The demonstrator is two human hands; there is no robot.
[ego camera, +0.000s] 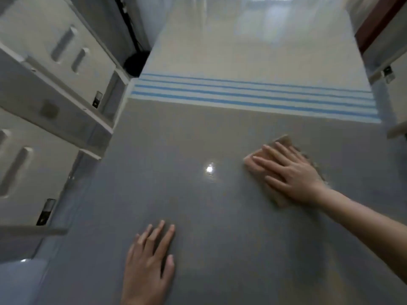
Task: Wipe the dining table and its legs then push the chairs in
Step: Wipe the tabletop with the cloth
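Note:
The long grey dining table (220, 133) fills the middle of the view and runs away from me. A tan wiping cloth (284, 140) lies flat on its right side. My right hand (288, 172) presses on the cloth with straight, spread fingers. My left hand (149, 263) rests flat on the bare tabletop near me, fingers straight, holding nothing. A band of blue and white stripes (253, 97) crosses the table beyond the cloth.
Two white chairs (55, 69) (24, 172) stand along the table's left edge, their seats partly beside it. Parts of other white chairs (383, 71) show at the right edge. A dark object (135, 62) sits on the floor at the far left.

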